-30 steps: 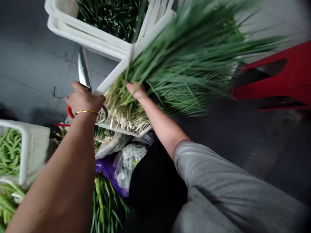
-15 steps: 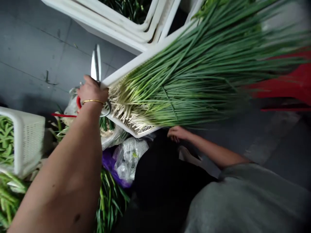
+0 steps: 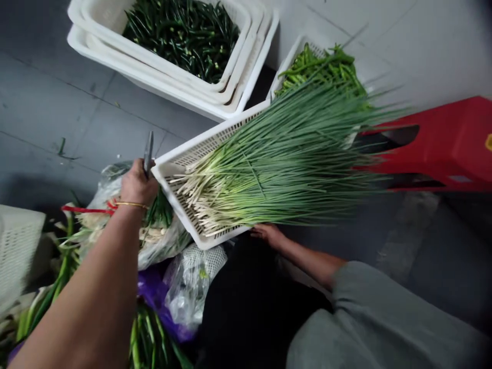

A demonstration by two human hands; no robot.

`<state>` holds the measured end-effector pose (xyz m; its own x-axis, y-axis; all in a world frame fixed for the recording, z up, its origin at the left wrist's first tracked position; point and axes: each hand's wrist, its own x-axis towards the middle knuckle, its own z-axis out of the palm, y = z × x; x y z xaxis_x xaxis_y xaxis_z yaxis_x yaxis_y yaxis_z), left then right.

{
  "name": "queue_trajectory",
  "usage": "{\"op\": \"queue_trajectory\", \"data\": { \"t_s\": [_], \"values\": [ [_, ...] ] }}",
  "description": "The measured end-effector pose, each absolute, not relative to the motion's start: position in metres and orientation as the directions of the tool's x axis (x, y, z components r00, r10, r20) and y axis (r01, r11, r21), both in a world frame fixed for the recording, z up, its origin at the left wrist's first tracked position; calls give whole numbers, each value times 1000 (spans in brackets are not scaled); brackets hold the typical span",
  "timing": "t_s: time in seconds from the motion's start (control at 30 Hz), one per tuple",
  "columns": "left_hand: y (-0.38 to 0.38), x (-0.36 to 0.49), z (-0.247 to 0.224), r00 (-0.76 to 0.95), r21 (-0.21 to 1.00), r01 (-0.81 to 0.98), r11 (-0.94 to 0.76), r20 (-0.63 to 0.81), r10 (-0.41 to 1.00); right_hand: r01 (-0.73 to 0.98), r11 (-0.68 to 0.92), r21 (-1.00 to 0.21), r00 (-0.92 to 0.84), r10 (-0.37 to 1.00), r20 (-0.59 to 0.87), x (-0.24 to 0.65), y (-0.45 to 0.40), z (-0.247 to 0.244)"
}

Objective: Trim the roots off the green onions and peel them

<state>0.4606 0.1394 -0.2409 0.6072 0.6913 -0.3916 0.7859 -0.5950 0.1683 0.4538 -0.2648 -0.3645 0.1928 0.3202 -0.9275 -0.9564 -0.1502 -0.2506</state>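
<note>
At nine o'clock, the left hand (image 3: pixel 139 183) is closed around scissors (image 3: pixel 148 148), by the corner of a white basket (image 3: pixel 219 139). Dark green peppers (image 3: pixel 184 41) sit at eleven o'clock. Centrally, scallions (image 3: pixel 246 174) lie in the basket, leaves reaching toward three o'clock. At five-thirty, the right hand (image 3: pixel 269 234) meets its lower edge; I cannot tell its grip.

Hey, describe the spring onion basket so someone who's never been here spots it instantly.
Find the stack of white crates holding dark green peppers up top. Just below is a white basket, the left hand at one corner. Unlike the pepper crates, it's heaped with long spring onions, green leaves spilling past its rim.
</note>
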Motion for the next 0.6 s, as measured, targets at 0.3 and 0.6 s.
{"op": "queue_trajectory", "data": {
  "t_s": [0.3, 0.6],
  "values": [
    [112, 415, -258, 457, 436, 877, -203, -621, 637, -939, -101, -327, 291, 271, -918, 473, -259, -372],
    [22, 311, -298, 318, 383, 924, -9, -753, 576, -668, -490, -560, 403, 393, -826, 473, -282, -320]
  ]
}}
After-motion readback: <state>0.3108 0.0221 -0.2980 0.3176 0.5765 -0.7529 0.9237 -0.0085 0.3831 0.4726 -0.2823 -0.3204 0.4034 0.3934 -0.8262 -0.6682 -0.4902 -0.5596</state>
